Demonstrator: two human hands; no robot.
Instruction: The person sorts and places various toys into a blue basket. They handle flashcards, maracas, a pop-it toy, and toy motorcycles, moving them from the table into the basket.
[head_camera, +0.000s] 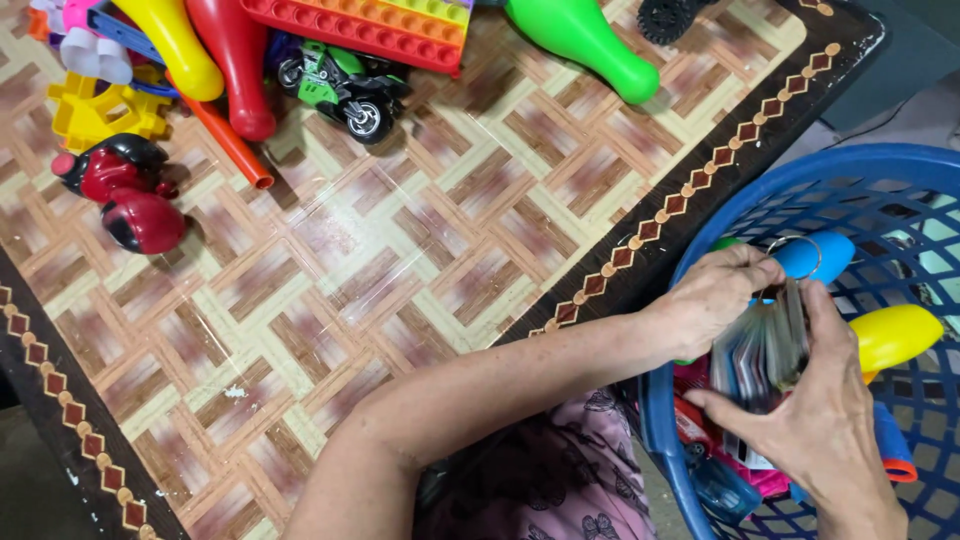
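Together, the left hand (715, 295) and right hand (825, 415) clasp a stack of cards (762, 350) over the blue plastic basket (800, 170) at the near right, fingers closed around its edges. Inside lie one blue pin (815, 255) and one yellow pin (895, 335). Far across the patterned counter (400, 270) sit three smooth bowling pins, one green toy motorcycle (345, 90) and a red toy (130, 190).

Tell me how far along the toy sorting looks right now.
Partly done, it seems. Several toys already lie in the blue basket. Both the left hand and right hand hold a ringed stack of cards over it. The green motorbike, red toy and green pin sit on the table.
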